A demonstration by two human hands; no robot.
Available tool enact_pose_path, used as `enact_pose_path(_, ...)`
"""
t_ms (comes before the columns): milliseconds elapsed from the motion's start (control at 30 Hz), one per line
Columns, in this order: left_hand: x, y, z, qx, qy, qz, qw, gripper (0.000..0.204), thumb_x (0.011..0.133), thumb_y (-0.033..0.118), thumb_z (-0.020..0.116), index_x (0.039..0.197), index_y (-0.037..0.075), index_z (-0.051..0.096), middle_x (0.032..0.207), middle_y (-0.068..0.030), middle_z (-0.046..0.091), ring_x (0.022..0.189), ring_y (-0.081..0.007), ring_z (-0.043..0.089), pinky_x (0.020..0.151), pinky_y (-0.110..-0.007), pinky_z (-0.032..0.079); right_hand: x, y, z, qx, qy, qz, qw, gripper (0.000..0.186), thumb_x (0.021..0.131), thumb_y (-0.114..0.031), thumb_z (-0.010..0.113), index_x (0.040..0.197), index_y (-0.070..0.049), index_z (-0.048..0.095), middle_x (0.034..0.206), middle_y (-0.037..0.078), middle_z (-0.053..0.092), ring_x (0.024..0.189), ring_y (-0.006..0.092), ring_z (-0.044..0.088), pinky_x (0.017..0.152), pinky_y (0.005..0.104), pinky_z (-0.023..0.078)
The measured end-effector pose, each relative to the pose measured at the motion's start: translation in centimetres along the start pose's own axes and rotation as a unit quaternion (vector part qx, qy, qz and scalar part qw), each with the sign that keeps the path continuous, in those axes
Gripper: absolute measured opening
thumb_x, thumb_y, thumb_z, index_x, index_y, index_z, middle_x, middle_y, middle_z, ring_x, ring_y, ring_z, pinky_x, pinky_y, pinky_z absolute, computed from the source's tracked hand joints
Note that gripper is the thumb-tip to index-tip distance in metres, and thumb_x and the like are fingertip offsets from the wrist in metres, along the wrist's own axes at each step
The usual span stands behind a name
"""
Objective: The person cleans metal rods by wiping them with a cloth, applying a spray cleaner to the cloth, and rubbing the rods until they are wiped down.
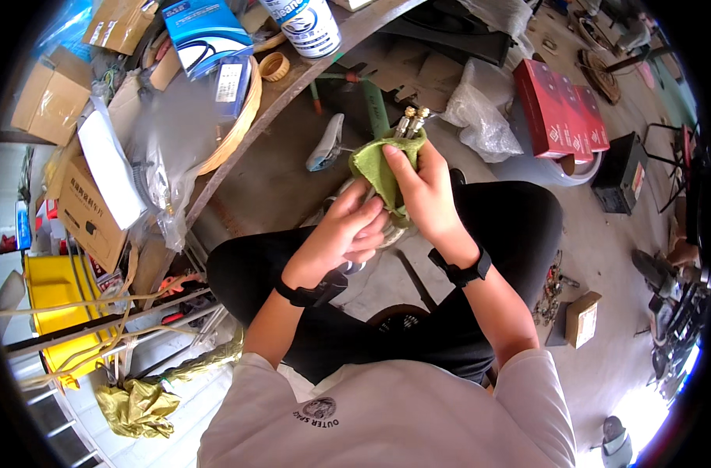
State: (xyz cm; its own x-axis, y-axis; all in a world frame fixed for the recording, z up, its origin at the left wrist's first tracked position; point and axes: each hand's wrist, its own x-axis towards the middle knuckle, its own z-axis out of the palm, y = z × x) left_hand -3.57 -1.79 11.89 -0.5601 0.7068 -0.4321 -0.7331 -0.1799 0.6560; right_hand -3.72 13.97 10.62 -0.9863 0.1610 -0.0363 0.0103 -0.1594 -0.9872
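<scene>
White T-shirt (387,421) filling the six o'clock edge, closest to the lens, black trousers (511,226) over bent knees just above it. Both forearms rising from there toward centre, each with a black wristband. Left hand (344,234) just below centre, grip closed around the lower part of a bundle of silvery metal cable (348,189), fingers curled over it. Right hand (426,191) at about one o'clock of the left, touching it, grip closed on a green cloth (375,168) wrapped about the same bundle, thumb pressed on the fabric. Two metal fittings (412,121) poking upright out of the cloth's top edge, just at twelve o'clock of the right hand. All of this held in the air over the lap, near the counter's edge.

Cluttered counter (293,82) running from ten to twelve o'clock: white can (309,25), blue box (207,33), tape ring (274,66), cardboard boxes (55,93). Yellow crate (55,296) at eight o'clock. Red boxes (562,109) on the floor at two o'clock, crumpled clear plastic bag (480,113) beside them. Small brown box (581,318) at four o'clock.
</scene>
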Motion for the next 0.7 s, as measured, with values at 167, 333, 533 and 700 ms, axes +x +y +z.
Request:
enact_pose_path(167,-0.2,-0.3,0.0,0.02,0.028,0.013,0.999,0.021,0.1,0.025,0.046,0.118,0.016,0.039,0.063,0.0055,0.031,0.043,-0.0023,0.026,0.037,-0.018,0.021,0.7,0.6,-0.2,-0.086,-0.017,-0.049,0.995,0.02,0.095,-0.017,0.056,0.101,0.002,0.056,0.085,0.001,0.06,0.077,0.0046,0.051,0.066,0.0217,0.044)
enact_pose_path(333,-0.1,-0.8,0.0,0.049,0.03,0.012,0.998,0.011,0.1,0.024,0.044,0.103,0.014,0.039,0.062,0.0058,0.031,0.044,-0.002,0.025,0.038,-0.019,0.019,1.4,0.4,-0.5,0.102,0.029,0.046,0.993,0.025,0.098,-0.026,0.05,0.1,-0.001,0.056,0.082,0.0,0.058,0.07,0.0063,0.052,0.062,0.0221,0.043)
enact_pose_path(533,-0.2,-1.3,-0.2,0.063,0.022,-0.019,0.998,0.016,0.101,0.027,0.044,0.109,0.014,0.041,0.062,0.0049,0.03,0.045,-0.0027,0.025,0.039,-0.019,0.021,2.1,1.5,-1.4,0.28,0.076,0.078,0.954,0.023,0.1,-0.024,0.043,0.105,-0.004,0.055,0.096,0.005,0.06,0.085,0.0141,0.059,0.075,0.0296,0.049)
enact_pose_path(700,-0.2,-2.0,-0.7,0.05,0.028,-0.028,0.998,0.024,0.1,0.029,0.046,0.118,0.015,0.039,0.061,0.0043,0.03,0.045,-0.0034,0.026,0.039,-0.018,0.022,1.5,1.5,-0.6,0.282,0.063,0.128,0.949,0.027,0.098,-0.027,0.05,0.107,-0.003,0.055,0.1,0.006,0.062,0.089,0.0156,0.06,0.079,0.0297,0.05)
